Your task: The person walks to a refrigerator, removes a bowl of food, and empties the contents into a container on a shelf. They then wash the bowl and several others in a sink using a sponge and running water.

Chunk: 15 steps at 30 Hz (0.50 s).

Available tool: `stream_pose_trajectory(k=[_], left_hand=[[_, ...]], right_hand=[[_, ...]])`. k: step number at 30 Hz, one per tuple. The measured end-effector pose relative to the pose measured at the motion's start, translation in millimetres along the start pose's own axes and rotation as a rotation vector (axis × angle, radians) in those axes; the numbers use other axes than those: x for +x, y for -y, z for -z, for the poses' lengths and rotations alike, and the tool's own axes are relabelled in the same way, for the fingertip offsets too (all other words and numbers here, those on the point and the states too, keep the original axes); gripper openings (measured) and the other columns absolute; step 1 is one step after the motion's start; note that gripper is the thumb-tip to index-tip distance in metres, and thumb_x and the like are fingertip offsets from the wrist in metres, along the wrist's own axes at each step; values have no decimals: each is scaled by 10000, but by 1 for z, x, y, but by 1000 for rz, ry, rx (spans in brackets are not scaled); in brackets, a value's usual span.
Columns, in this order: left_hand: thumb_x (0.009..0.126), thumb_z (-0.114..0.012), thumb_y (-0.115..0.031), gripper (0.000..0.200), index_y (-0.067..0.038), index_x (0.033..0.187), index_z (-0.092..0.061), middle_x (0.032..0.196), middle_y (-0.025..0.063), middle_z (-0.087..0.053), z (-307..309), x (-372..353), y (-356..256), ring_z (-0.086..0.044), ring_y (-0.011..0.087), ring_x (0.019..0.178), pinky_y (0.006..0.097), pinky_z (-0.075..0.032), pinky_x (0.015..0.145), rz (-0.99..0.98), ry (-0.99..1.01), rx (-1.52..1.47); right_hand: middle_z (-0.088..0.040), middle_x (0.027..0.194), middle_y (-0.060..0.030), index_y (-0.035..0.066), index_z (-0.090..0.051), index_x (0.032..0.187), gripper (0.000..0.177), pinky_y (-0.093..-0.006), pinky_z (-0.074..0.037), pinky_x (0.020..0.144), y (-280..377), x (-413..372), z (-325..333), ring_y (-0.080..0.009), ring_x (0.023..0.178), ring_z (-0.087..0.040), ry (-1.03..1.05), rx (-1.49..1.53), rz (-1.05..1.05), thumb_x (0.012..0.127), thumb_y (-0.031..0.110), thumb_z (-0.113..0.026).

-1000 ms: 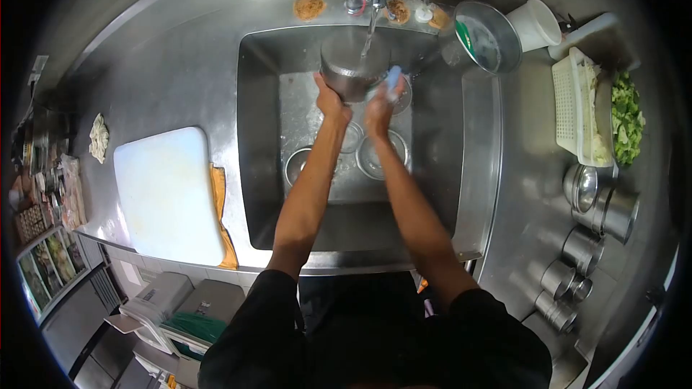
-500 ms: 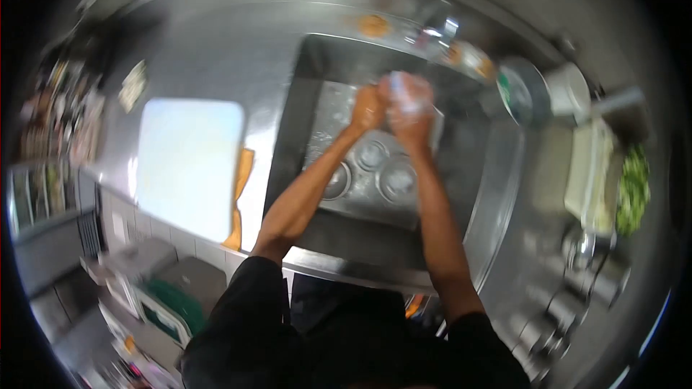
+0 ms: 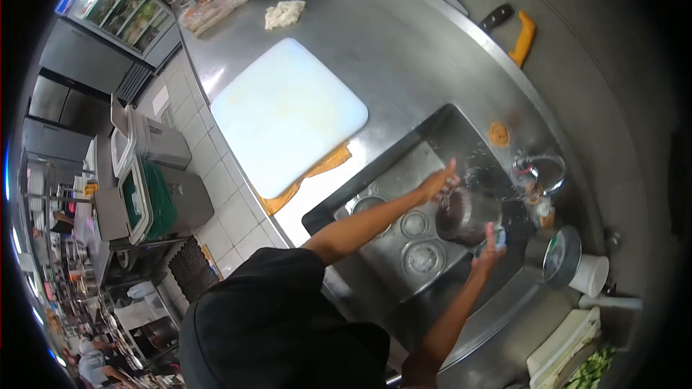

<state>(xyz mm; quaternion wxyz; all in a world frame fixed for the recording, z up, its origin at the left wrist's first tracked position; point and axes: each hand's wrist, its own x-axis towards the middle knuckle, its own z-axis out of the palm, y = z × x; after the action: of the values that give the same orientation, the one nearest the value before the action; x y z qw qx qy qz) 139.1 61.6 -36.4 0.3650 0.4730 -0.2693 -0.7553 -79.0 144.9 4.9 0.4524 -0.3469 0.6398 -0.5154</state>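
Observation:
In the sink [image 3: 461, 117], a round, shiny metal bowl [image 3: 472, 215] with a brownish, blurred side sits tilted between my hands. My left hand [image 3: 437, 184] is at the bowl's upper left, fingers stretched out and apart close to its rim. At its lower right is my right hand [image 3: 491, 243], closed around a small light blue and white piece [image 3: 501, 236]; its kind cannot be made out. Below the bowl, several round metal dishes lie on the wet sink floor, one clear dish [image 3: 422, 258] nearest the front. My left forearm partly covers another.
Water splashes near the faucet [image 3: 525, 167]. An orange-brown scrubber [image 3: 498, 134] lies on the back ledge. Left of the sink is a white cutting board [image 3: 288, 112] over an orange cloth [image 3: 324, 164]. A metal bowl [image 3: 566, 256] and white tub [image 3: 591, 276] stand right.
My view has turned, so the sink appears farther right. My hands, close together before, have moved apart, and the metal bowl now shows between them.

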Motion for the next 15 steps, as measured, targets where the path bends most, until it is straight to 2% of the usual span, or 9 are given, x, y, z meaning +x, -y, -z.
stream_pose_trajectory(k=[1, 3, 4, 5, 7, 10, 11, 13, 15], left_hand=[[800, -538, -616, 708, -49, 1222, -496, 1143, 155, -535, -8, -17, 2, -527, 239, 987, 346, -445, 793, 74, 35, -69], [739, -579, -649, 827, -83, 1311, -391, 1311, 191, -386, -36, -32, 24, -448, 296, 1121, 370, -424, 875, -154, -7, 289], [732, -590, -643, 854, -82, 1332, -354, 1343, 196, -338, -40, -42, 17, -396, 308, 1179, 386, -415, 900, -111, -61, 376], [725, -601, -636, 884, -82, 1352, -316, 1374, 200, -290, -42, -47, 14, -343, 320, 1238, 402, -406, 924, -72, -113, 463], [724, -617, -609, 901, -137, 1393, -242, 1381, 192, -282, -41, -53, 16, -272, 327, 1299, 416, -345, 997, -27, -4, 206], [721, -599, -633, 893, -92, 1364, -295, 1113, 216, -536, -41, -60, 12, -594, 321, 896, 375, -497, 788, 53, -73, 275], [713, -606, -629, 893, -103, 1364, -295, 1050, 211, -561, -36, -51, 21, -603, 315, 801, 374, -517, 679, -149, -112, 322], [704, -614, -626, 893, -115, 1364, -295, 986, 207, -586, -34, -35, 29, -612, 309, 705, 373, -537, 569, -369, -145, 365], [688, -618, -626, 914, -130, 1377, -279, 1109, 213, -534, -39, -58, 15, -606, 326, 802, 371, -531, 487, -118, -13, 187]], right_hand=[[-614, 953, -61, -18, -588, 1036, 415, -320, -454, 793, 11, -5, -16, -195, 854, -580, 9, 12, 13, 810, 317, -683], [-602, 1027, -87, -33, -557, 1107, 507, -311, -421, 845, 24, -24, -44, -192, 959, -561, 117, -455, 11, 841, 393, -634], [-431, 1326, -112, 8, -391, 1320, 664, -350, -296, 1014, 39, -36, -64, -225, 1200, -414, 241, -146, -79, 878, 483, -533], [-361, 1375, -101, 25, -308, 1372, 700, -329, -249, 1041, 23, -31, -72, -223, 1251, -352, 291, 55, -213, 901, 521, -455], [-385, 1345, -99, 34, -329, 1359, 650, -325, -264, 1034, 24, -26, -76, -227, 1241, -365, 487, 384, -413, 930, 520, -372], [-407, 1312, -117, 15, -394, 1297, 502, -327, -283, 1018, -5, -15, -65, -217, 1203, -395, 534, 36, -311, 936, 363, -416], [-490, 1195, -141, -25, -494, 1167, 360, -340, -345, 960, -14, -13, -63, -234, 1112, -468, 652, -600, 141, 847, 138, -473], [-558, 1034, -149, -63, -573, 997, 295, -345, -396, 876, -11, -5, -52, -261, 1009, -520, 766, -564, 111, 724, -1, -482], [-569, 966, -151, -55, -590, 915, 214, -364, -410, 848, -6, -7, -61, -302, 961, -532, 646, -571, 307, 722, -5, -513]])
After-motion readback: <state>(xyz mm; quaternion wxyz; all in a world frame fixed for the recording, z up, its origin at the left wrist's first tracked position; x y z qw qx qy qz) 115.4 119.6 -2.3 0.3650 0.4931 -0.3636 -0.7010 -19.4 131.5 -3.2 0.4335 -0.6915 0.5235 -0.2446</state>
